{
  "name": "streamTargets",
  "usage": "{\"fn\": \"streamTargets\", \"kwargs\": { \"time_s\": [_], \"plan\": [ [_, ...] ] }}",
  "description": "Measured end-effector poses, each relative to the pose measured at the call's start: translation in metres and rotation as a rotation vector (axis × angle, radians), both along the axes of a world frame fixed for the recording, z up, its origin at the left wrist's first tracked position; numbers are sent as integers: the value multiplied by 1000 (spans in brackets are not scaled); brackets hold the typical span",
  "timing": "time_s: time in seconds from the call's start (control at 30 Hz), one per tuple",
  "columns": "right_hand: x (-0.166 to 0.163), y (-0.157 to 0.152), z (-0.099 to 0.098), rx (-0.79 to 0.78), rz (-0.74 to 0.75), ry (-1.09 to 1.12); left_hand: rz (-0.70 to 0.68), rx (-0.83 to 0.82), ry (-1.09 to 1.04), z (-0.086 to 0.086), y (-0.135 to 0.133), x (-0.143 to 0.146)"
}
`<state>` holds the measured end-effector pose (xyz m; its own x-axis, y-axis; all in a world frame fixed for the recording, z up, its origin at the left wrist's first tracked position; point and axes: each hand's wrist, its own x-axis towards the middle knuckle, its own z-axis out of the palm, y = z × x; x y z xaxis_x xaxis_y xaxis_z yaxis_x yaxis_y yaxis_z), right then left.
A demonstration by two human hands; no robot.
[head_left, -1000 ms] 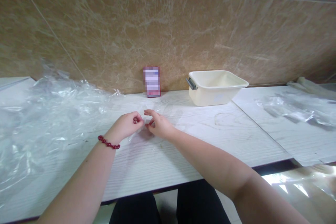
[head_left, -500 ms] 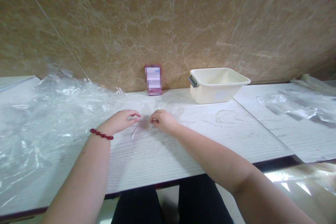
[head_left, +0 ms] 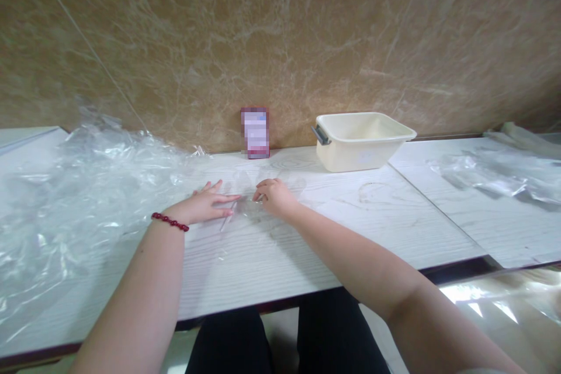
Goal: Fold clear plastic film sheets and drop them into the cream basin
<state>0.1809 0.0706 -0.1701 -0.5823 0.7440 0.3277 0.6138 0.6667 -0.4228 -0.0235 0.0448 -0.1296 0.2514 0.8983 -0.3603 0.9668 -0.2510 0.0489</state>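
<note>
A thin clear plastic bag (head_left: 246, 208) lies flat on the white wood-grain table (head_left: 342, 210), and its outline is hard to make out. My left hand (head_left: 209, 203), wearing a dark red bead bracelet (head_left: 170, 222) at the wrist, rests with fingers spread at the bag's left edge. On the right side of the bag, my right hand (head_left: 277, 196) has its thumb and fingers pinched together on the film. To the left spreads a large loose heap of clear plastic bags (head_left: 100, 187).
A phone-like object in a red case (head_left: 258, 133), its face blurred, leans against the brown marbled wall (head_left: 280, 41). Right of it stands a cream plastic bin (head_left: 353, 158) with a grey clip handle. More clear plastic (head_left: 495, 175) lies at the far right.
My left hand has lowered and spread its fingers onto the plastic's left edge; before, its fingers were closer together and raised. My right hand has shifted only slightly.
</note>
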Motion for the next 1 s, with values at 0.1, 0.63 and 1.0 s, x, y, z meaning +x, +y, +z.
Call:
{"fn": "streamTargets", "kwargs": {
  "time_s": [0.1,0.63,1.0],
  "plan": [
    [0,-7,3,-12,-53,-1,7,-12,15,-1,-1,1],
    [10,-14,16,-133,-29,-219,-26,-44,-20,-5,-1,0],
    [16,-8,15,-176,-72,-195,-72,-84,-16,-7,0,-1]
  ]
}}
